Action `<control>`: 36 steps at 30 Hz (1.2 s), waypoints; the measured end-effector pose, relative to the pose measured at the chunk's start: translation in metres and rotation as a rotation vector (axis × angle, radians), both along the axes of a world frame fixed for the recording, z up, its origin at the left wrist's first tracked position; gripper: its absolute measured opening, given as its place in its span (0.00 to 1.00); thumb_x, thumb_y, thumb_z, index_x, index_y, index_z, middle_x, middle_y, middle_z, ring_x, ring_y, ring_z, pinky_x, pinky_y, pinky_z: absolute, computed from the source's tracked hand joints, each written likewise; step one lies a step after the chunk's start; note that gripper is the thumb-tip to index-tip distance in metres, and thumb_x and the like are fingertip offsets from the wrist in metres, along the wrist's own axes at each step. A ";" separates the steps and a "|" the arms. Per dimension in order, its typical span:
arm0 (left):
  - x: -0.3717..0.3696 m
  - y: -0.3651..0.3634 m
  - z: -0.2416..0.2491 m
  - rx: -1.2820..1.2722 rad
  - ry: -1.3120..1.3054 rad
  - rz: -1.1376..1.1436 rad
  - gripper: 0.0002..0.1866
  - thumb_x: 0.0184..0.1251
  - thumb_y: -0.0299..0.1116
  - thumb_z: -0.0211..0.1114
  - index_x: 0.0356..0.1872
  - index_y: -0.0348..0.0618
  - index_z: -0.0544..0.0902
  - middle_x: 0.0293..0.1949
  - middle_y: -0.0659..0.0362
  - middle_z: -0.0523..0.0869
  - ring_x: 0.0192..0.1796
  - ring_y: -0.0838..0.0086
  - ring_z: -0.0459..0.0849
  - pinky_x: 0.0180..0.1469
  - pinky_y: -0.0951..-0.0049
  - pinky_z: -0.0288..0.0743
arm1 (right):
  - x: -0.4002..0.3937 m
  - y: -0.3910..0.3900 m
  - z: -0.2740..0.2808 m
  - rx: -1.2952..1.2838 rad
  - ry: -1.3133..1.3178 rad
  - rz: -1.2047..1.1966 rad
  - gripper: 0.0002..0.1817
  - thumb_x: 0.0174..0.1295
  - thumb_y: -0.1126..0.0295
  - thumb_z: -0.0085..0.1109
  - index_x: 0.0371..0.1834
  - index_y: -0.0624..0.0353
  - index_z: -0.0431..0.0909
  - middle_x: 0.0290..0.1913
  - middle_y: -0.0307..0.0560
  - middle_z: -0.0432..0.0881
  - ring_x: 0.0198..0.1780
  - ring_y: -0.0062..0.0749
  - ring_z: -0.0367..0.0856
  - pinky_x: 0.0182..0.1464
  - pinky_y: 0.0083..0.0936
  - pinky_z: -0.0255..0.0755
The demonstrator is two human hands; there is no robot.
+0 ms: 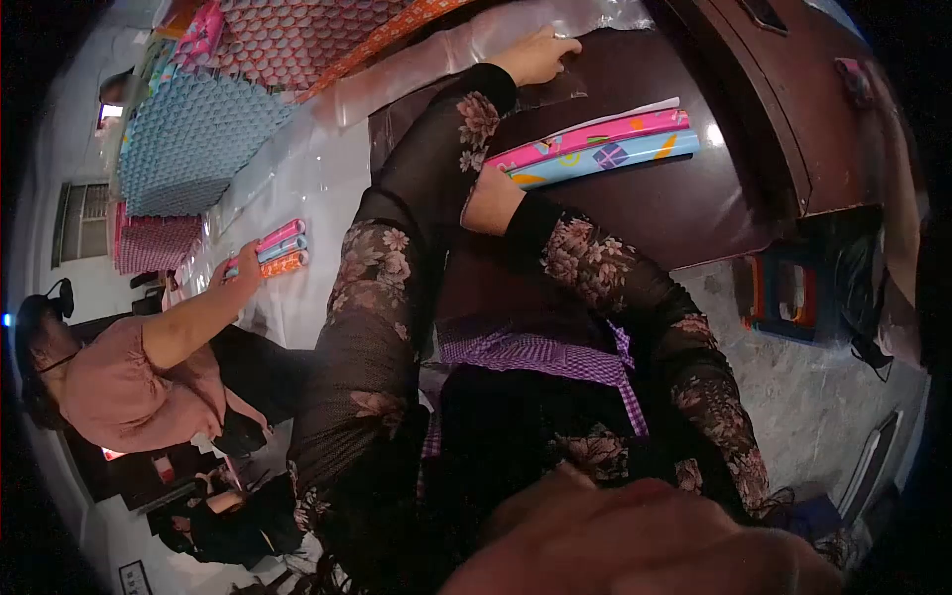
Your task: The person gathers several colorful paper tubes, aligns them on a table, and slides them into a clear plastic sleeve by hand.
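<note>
Two rolls of patterned wrapping paper, one pink (635,126) and one light blue (635,152), lie side by side on the dark brown table (635,213). My right hand (493,201) is at their left end, touching them; its fingers are mostly hidden. My left hand (535,58) reaches farther out, its fingers curled at the edge of a clear plastic sheet (426,74). What the fingertips hold there is too small to make out. My left forearm passes above the left end of the rolls.
Big stacks of rolls, red-and-white ended (297,40) and blue (198,139), stand at the far left. A co-worker (139,377) at left handles several rolls (283,248) on a white-covered surface. A dark wooden cabinet (773,109) and a blue stool (793,293) are to the right.
</note>
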State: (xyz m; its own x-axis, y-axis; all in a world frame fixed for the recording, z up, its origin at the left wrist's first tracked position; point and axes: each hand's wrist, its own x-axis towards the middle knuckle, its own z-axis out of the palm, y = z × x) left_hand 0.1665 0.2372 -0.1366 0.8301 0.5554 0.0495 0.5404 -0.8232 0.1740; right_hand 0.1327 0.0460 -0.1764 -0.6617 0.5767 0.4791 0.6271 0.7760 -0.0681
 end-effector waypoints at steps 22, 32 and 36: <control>-0.117 -0.022 0.090 0.244 -0.273 -0.071 0.13 0.66 0.41 0.69 0.32 0.40 0.82 0.24 0.58 0.80 0.27 0.70 0.80 0.31 0.67 0.73 | 0.002 -0.001 0.021 0.012 0.070 0.000 0.31 0.49 0.48 0.70 0.51 0.57 0.78 0.42 0.41 0.78 0.46 0.35 0.76 0.46 0.30 0.68; -0.168 0.001 0.112 -0.114 -0.286 0.164 0.11 0.67 0.37 0.68 0.34 0.40 0.79 0.22 0.64 0.76 0.29 0.85 0.73 0.30 0.75 0.68 | 0.002 -0.003 0.028 -0.070 -0.004 -0.008 0.31 0.50 0.48 0.71 0.51 0.57 0.76 0.43 0.42 0.78 0.48 0.36 0.76 0.47 0.32 0.69; -0.220 0.002 0.154 -0.152 -0.288 0.283 0.11 0.68 0.38 0.66 0.35 0.40 0.80 0.25 0.61 0.77 0.31 0.79 0.75 0.32 0.72 0.70 | 0.002 -0.002 0.028 -0.070 0.031 0.005 0.31 0.51 0.49 0.70 0.51 0.58 0.76 0.45 0.43 0.79 0.49 0.37 0.75 0.48 0.32 0.68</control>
State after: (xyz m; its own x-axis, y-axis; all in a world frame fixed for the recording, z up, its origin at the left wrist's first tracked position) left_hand -0.0533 0.2391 0.0173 0.6080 0.7783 0.1567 0.6528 -0.6025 0.4591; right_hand 0.1344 0.0435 -0.1480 -0.6502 0.6063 0.4578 0.6198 0.7718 -0.1420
